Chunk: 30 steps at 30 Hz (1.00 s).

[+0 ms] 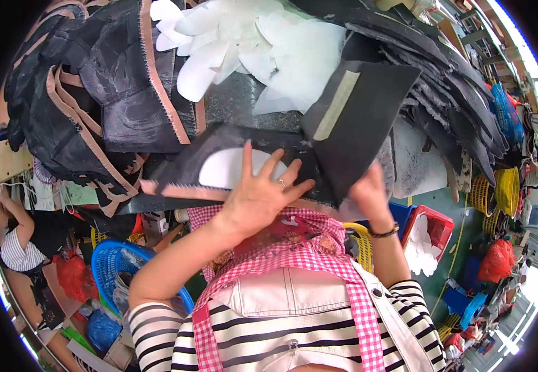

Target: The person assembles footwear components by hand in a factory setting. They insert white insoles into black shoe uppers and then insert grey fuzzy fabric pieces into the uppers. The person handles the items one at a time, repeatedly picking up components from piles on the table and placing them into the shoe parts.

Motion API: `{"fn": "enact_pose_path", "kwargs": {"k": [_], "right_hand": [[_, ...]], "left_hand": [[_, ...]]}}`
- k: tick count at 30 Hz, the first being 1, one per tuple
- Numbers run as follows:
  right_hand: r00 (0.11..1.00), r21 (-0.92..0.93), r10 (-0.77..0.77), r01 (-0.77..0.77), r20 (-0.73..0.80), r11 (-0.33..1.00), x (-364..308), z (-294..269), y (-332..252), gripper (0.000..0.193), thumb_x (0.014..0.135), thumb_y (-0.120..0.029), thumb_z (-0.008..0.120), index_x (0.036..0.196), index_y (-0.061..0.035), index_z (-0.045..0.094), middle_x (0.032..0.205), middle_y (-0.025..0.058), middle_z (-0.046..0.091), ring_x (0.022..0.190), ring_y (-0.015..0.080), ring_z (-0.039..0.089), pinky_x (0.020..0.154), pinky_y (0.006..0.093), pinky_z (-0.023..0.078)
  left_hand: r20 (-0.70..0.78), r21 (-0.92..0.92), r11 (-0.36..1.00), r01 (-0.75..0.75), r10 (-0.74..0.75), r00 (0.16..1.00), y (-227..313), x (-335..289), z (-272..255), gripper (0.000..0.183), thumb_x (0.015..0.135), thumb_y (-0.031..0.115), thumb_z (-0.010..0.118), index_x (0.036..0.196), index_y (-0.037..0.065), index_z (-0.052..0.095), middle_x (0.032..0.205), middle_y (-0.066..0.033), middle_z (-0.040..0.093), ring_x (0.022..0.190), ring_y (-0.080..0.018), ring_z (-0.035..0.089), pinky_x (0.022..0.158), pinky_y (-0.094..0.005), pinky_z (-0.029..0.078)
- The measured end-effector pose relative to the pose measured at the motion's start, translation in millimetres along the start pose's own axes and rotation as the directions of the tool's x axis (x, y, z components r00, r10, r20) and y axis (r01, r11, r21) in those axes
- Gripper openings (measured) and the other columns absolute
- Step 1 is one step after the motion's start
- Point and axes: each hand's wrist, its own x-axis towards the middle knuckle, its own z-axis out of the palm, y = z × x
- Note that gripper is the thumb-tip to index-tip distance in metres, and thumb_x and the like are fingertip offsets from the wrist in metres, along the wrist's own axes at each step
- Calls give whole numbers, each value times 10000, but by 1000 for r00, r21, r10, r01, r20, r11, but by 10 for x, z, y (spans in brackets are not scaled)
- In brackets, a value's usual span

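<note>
While at both hands, black panel beneath the left

Black panel: matt, whitish-smudged, leather-like, with tan saw-toothed edging; white insert, smooth, paper-like. Black flap: matt, smooth, with dull pale strip. Apron, checked cloth; blue basket, smooth plastic.
</note>
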Motion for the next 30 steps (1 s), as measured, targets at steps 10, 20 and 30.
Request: {"fn": "enact_pose_path", "kwargs": {"k": [10,20,30], "right_hand": [[870,-754,-121,477,478,451,-81,276,-5,923,706,-393,801,1406,26,368,1457,234,354,1362,425,316,1107,491,299],[845,-633,-226,516,484,576,-53,264,-12,1082,612,-375,850,1459,-19,277,1488,229,272,1398,443,234,1127,553,242],[718,-596,-293,691,631,410,-97,106,123,666,616,-244,802,1210,-54,567,1233,107,489,1214,298,454,1065,562,340]], "left_hand": [[-19,-176,984,11,-14,1000,-171,-55,-125,534,803,272,652,1308,135,549,1374,-98,497,1298,-333,429,1111,-533,275],[-158,-762,581,285,-594,789,62,33,138,264,859,189,694,1053,15,654,1021,-135,672,907,-295,640,833,-398,474],[-370,-516,836,186,-413,832,-45,-70,164,263,874,14,586,1134,-9,615,1197,-190,611,1091,-298,612,928,-359,494]]}}
